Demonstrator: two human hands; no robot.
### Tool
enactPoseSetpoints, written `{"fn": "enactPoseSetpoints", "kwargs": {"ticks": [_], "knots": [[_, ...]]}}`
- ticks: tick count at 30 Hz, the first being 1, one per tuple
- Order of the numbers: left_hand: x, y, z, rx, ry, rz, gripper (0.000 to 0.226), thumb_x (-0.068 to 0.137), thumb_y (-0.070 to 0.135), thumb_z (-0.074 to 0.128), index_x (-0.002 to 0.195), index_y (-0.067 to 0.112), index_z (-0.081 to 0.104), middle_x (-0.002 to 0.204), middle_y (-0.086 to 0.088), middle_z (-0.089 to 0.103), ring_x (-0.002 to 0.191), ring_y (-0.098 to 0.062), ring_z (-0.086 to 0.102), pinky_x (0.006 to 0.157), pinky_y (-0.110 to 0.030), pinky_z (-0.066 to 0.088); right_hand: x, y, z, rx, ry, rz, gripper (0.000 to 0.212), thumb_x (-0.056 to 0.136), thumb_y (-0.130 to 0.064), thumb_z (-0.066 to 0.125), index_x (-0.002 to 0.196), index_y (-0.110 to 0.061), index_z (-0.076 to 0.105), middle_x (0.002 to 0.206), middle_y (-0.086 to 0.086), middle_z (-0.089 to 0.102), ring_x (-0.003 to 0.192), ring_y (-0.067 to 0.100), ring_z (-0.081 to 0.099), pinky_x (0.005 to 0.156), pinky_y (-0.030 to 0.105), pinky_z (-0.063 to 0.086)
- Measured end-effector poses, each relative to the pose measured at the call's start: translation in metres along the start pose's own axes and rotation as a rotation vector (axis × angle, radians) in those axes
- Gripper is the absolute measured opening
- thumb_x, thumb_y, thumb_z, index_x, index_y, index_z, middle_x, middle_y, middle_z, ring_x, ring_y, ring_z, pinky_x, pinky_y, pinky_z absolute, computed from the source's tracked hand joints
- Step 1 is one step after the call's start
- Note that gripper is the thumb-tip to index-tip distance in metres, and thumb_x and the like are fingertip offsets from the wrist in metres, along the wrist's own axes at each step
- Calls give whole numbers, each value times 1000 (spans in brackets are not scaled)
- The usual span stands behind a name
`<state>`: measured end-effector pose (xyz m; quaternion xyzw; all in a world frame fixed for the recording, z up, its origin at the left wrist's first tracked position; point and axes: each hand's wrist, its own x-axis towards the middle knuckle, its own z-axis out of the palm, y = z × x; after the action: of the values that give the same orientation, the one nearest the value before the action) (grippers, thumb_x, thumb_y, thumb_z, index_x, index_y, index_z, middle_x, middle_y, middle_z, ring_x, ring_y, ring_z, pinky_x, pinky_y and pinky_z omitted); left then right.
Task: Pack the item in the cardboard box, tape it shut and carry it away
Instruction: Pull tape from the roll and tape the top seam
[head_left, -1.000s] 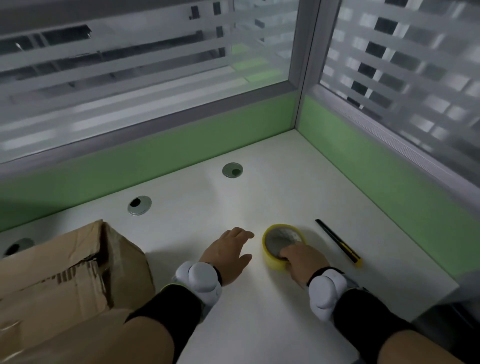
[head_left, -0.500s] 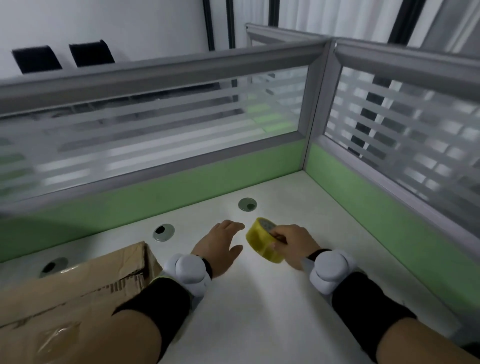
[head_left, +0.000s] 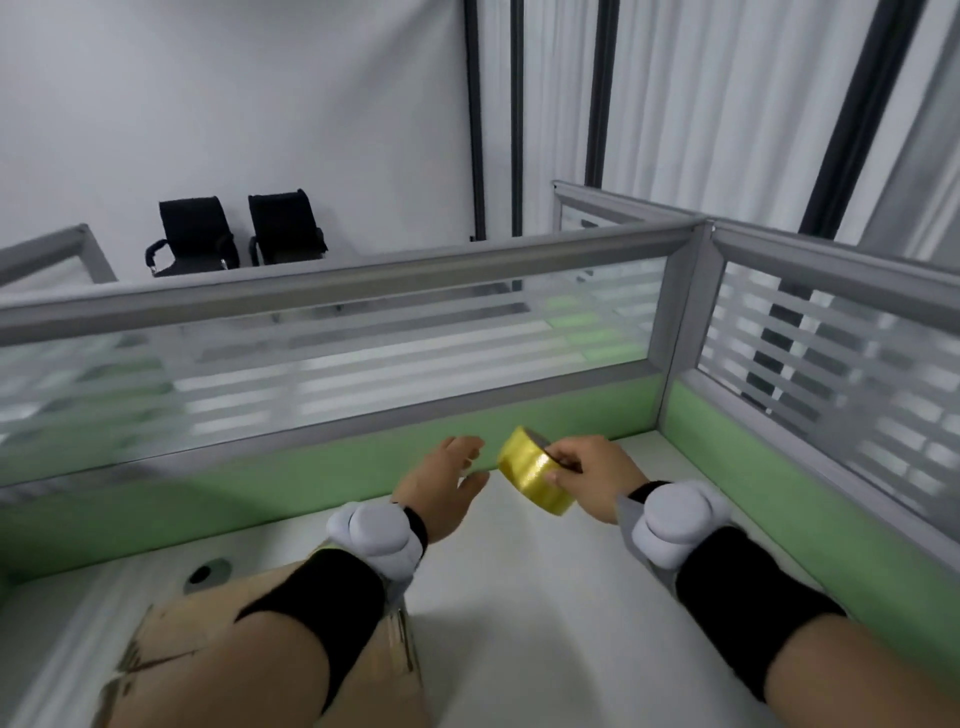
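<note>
A yellow roll of tape (head_left: 535, 470) is held up above the white desk (head_left: 524, 597), tilted on edge, with my right hand (head_left: 592, 475) shut on it, fingers through its hole. My left hand (head_left: 441, 486) hovers just to the left of the roll, fingers spread, holding nothing, a small gap from the tape. The brown cardboard box (head_left: 171, 644) lies at the bottom left on the desk, largely hidden under my left forearm. The packed item is not visible.
Grey-framed glass partitions (head_left: 363, 322) with a green lower band close off the desk at the back and right. A round cable grommet (head_left: 207, 574) sits in the desk near the box. Two black chairs (head_left: 239, 234) stand by the far wall.
My right hand picked the tape roll up off the desk and raised it. My left hand rose beside it. The view tilted upward, so the utility knife dropped out of sight.
</note>
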<state>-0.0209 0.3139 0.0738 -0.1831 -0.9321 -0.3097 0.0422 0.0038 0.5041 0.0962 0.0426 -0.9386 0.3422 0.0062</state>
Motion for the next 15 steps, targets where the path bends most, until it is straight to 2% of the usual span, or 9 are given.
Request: {"fn": "enactPoseSetpoints", "kwargs": {"ticks": [7, 11, 15], "knots": [[-3, 1, -41, -106, 82, -39, 30, 94, 30, 46, 112, 8, 57, 106, -12, 65, 98, -27, 60, 86, -30, 44, 4, -46, -6, 79, 19, -68, 24, 90, -11, 58, 112, -2, 64, 112, 15, 69, 107, 27, 63, 94, 33, 47], [-4, 1, -56, -156, 93, -78, 30, 95, 32, 43, 105, 8, 58, 100, -13, 68, 95, -27, 64, 83, -32, 47, 5, -67, -7, 75, 11, -130, 23, 90, -11, 58, 110, -2, 65, 111, 15, 69, 95, 21, 62, 85, 28, 46], [-7, -5, -71, -207, 112, -124, 32, 94, 33, 44, 108, 7, 58, 99, -11, 69, 93, -23, 66, 78, -29, 47, 6, -84, -7, 74, 20, -173, 23, 88, -10, 60, 109, -2, 66, 110, 17, 69, 96, 24, 63, 87, 29, 47]]}}
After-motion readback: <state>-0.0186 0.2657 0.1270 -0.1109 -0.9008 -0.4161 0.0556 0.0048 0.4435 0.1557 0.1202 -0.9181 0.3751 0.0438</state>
